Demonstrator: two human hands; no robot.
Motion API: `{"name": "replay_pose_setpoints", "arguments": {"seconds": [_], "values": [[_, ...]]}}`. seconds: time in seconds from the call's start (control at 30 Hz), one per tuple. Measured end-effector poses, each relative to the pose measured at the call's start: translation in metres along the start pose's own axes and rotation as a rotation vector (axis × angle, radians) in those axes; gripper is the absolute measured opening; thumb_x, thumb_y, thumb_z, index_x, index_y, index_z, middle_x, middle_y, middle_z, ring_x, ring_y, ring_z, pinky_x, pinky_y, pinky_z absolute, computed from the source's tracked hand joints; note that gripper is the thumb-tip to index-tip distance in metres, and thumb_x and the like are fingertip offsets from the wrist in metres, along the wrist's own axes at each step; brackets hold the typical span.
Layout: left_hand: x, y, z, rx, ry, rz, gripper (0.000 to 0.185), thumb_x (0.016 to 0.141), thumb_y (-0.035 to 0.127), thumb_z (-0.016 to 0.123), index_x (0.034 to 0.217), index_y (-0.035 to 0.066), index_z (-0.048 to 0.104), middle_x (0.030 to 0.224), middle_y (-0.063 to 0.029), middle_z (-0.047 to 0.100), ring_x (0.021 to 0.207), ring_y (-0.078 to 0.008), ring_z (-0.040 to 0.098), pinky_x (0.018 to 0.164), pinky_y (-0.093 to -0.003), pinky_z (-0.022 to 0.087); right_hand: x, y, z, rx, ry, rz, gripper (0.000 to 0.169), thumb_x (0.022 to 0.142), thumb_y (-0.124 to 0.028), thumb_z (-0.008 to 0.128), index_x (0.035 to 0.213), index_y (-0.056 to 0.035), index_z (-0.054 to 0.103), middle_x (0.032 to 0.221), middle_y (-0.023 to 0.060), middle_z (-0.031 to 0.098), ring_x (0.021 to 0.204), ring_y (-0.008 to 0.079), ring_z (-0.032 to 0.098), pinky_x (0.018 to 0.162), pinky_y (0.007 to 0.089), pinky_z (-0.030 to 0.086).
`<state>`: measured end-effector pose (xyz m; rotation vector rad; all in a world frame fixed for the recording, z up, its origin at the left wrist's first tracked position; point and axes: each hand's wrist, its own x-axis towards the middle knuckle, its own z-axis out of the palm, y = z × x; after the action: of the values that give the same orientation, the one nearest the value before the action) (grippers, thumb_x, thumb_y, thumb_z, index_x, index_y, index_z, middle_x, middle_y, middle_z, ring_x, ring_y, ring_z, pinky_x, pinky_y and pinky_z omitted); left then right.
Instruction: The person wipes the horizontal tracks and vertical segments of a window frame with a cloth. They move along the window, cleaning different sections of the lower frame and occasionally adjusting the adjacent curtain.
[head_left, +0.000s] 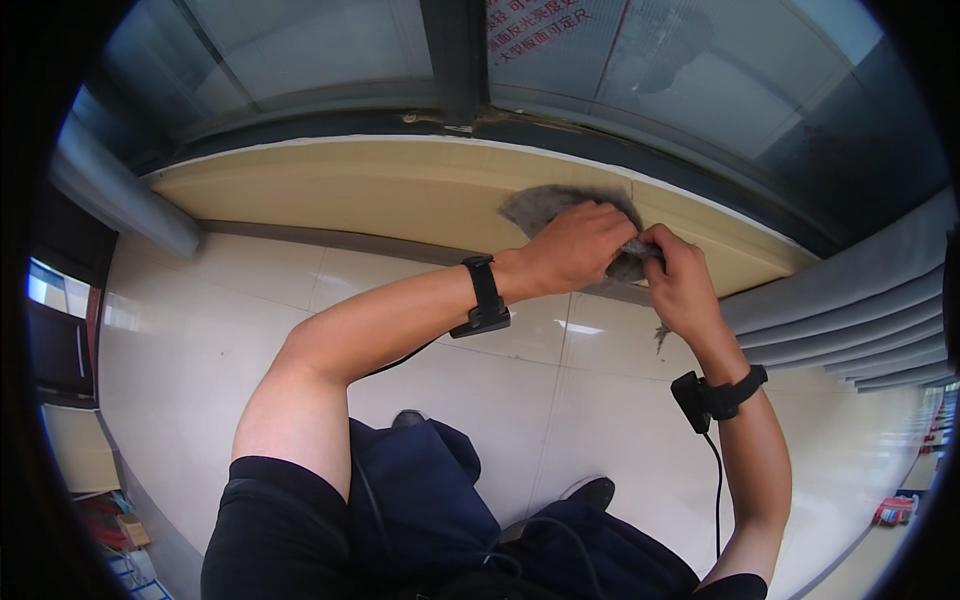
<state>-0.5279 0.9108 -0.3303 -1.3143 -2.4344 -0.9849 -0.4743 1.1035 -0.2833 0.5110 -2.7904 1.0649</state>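
A grey cloth (541, 204) is spread partly over the cream windowsill (360, 176), at its right half. My left hand (581, 244) grips the cloth's middle from above, knuckles upward. Close beside it, my right hand (681, 281) pinches a bunched part of the same cloth between thumb and fingers. A frayed end of the cloth dangles below my right palm. Both wrists carry black straps with small boxes. Part of the cloth is covered by my left hand.
Behind the sill runs a dark window frame (454, 71), with printed writing on the right pane. Grey curtains hang at the left (161, 199) and right (840, 300). Glossy tiles (450, 375) cover the floor. Boxes and loose items (124, 525) lie at lower left.
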Motion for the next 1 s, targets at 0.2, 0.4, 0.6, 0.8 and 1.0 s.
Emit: {"name": "replay_pose_setpoints", "arguments": {"seconds": [0.2, 0.4, 0.6, 0.8, 1.0], "values": [[0.018, 0.035, 0.024, -0.151, -0.363, -0.116, 0.017, 0.097, 0.015, 0.06, 0.109, 0.005, 0.061, 0.09, -0.0226, 0.067, 0.085, -0.045, 0.064, 0.071, -0.051, 0.048, -0.044, 0.008, -0.045, -0.04, -0.127, 0.147, 0.025, 0.084, 0.0, 0.052, 0.104, 0.004, 0.065, 0.088, 0.0266, 0.067, 0.082, 0.0442, 0.065, 0.077, 0.0446, 0.052], [0.048, 0.057, 0.013, -0.373, -0.03, -0.157, 0.025, 0.095, 0.016, 0.061, 0.117, 0.003, 0.062, 0.101, -0.0217, 0.069, 0.094, -0.0423, 0.064, 0.078, -0.0495, 0.05, -0.037, 0.004, -0.075, -0.081, 0.115, 0.01, 0.032, 0.087, 0.001, 0.052, 0.114, -0.0013, 0.068, 0.092, 0.0221, 0.069, 0.08, 0.0402, 0.065, 0.076, 0.0384, 0.052], [0.066, 0.018, -0.01, 0.258, 0.272, 0.132, 0.027, 0.084, 0.007, 0.065, 0.111, 0.003, 0.066, 0.1, -0.0128, 0.061, 0.094, -0.033, 0.06, 0.083, -0.0425, 0.048, 0.017, 0.01, -0.042, -0.193, 0.378, -0.142, 0.03, 0.089, -0.001, 0.053, 0.113, -0.0033, 0.07, 0.093, 0.0196, 0.065, 0.084, 0.0394, 0.064, 0.075, 0.0424, 0.052], [0.019, -0.025, -0.028, 0.63, 0.104, 0.178, 0.019, 0.078, 0.007, 0.066, 0.097, 0.005, 0.068, 0.103, -0.0066, 0.059, 0.101, -0.0241, 0.054, 0.087, -0.0358, 0.044, 0.031, 0.009, 0.05, -0.261, 0.262, -0.127, 0.029, 0.088, -0.002, 0.055, 0.115, -0.0018, 0.065, 0.099, 0.0201, 0.062, 0.085, 0.0425, 0.063, 0.074, 0.0499, 0.053], [-0.029, -0.049, -0.067, 0.657, 0.11, 0.101, 0.009, 0.077, 0.008, 0.065, 0.085, 0.004, 0.069, 0.105, -0.0077, 0.061, 0.103, -0.0239, 0.055, 0.09, -0.0355, 0.045, 0.058, -0.029, 0.091, -0.126, 0.189, -0.219, 0.025, 0.087, 0.0, 0.055, 0.111, 0.0003, 0.064, 0.097, 0.0219, 0.06, 0.085, 0.0448, 0.061, 0.076, 0.051, 0.051]]}}
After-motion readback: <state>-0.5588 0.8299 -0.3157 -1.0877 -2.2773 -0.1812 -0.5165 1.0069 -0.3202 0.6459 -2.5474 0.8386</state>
